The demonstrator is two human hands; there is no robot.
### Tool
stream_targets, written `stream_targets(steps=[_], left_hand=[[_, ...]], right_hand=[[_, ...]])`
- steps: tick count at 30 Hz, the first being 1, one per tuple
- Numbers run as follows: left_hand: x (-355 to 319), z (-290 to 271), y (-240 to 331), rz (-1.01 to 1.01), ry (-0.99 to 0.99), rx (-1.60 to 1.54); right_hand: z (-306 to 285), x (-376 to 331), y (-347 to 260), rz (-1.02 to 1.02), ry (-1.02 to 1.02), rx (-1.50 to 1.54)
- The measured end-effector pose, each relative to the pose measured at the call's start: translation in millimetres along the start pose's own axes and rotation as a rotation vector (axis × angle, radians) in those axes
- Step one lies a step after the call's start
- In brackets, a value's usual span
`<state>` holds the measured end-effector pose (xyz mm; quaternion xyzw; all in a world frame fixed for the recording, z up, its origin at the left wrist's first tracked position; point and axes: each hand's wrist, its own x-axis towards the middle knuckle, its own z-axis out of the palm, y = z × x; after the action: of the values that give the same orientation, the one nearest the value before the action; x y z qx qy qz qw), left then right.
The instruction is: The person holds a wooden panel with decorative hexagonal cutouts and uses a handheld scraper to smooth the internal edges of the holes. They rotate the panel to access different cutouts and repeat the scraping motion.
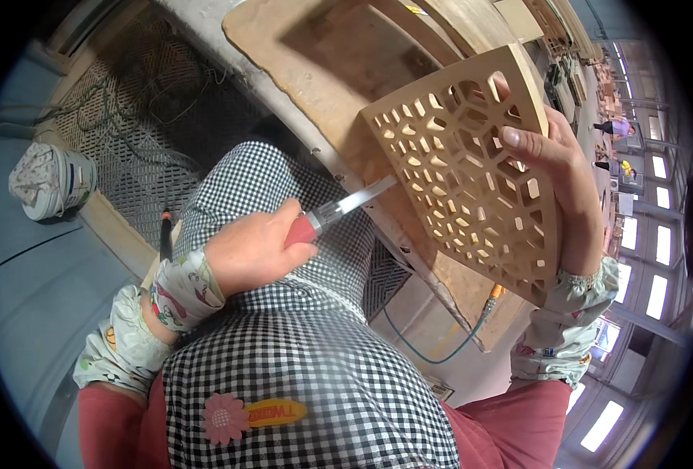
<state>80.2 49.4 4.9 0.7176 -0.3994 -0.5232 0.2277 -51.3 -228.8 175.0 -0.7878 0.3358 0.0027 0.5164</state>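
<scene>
My left hand [256,250] is closed around the red handle of a tool with a flat silver blade [354,201]; its exact kind is hard to make out. The blade tip points at the lower left edge of a light wooden lattice panel [472,176], close to it; I cannot tell whether they touch. Many rounded, angular holes pierce the thick panel. My right hand [561,168] grips its right side, the thumb on the near face and a fingertip showing through a hole. The panel is held tilted over the workbench [323,102].
Curved wooden pieces [472,23] lie at the bench's far side. An orange-tipped hose [495,293] hangs at its near corner, with a teal line looping below. A white bucket [69,184] stands at left beside a grated floor [139,86] with cables. Distant people [619,127] are at right.
</scene>
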Motion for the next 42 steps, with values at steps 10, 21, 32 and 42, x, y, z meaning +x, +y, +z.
stream_targets(steps=[10, 21, 32, 42], left_hand=[[17.5, 0.2, 11.0, 0.147, 0.234, 0.1], [37.5, 13.0, 29.3, 0.226, 0.485, 0.385], [6.4, 1.9, 33.3, 0.212, 0.414, 0.356], [0.3, 2.2, 34.8, 0.19, 0.4, 0.33]], right_hand=[[9.4, -2.5, -9.8, 0.094, 0.014, 0.014], [27.4, -5.3, -15.9, 0.081, 0.072, 0.078], [29.1, -12.0, -9.2, -0.078, 0.124, 0.04], [19.0, -6.1, -6.2, 0.023, 0.078, 0.05]])
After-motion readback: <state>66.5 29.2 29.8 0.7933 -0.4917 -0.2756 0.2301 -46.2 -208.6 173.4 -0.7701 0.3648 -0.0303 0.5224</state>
